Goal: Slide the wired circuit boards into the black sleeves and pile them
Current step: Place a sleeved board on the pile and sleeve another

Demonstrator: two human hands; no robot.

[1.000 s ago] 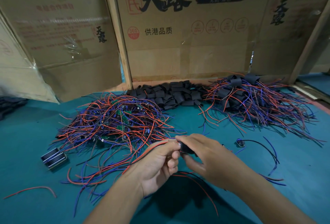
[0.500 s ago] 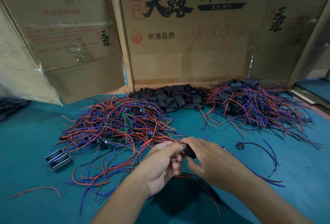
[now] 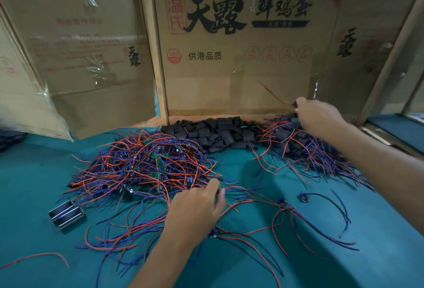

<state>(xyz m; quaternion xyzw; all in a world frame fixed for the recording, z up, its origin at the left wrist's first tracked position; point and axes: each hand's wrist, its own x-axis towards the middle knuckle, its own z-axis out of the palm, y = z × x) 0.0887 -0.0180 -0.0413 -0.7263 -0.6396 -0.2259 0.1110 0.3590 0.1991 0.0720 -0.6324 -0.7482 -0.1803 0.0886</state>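
A tangled heap of wired circuit boards (image 3: 146, 163), green boards with red and blue leads, lies on the teal table at centre left. Empty black sleeves (image 3: 218, 132) are heaped behind it. At the back right lies the pile of sleeved boards (image 3: 298, 147). My right hand (image 3: 319, 117) is stretched over that pile and pinches a sleeved board (image 3: 294, 104), whose lead (image 3: 273, 93) trails up to the left. My left hand (image 3: 197, 207) rests at the near right edge of the unsleeved heap, fingers relaxed and touching the wires.
A small metal part (image 3: 66, 214) sits at the left. Loose wired boards (image 3: 304, 196) and stray leads lie at the right front, and one red wire (image 3: 34, 258) at the near left. Cardboard walls (image 3: 229, 69) and a wooden post (image 3: 156, 62) close off the back.
My hands have parted. The right hand carried the sleeved board from the front centre up to the back right pile. The left hand let go and moved to the heap's edge.
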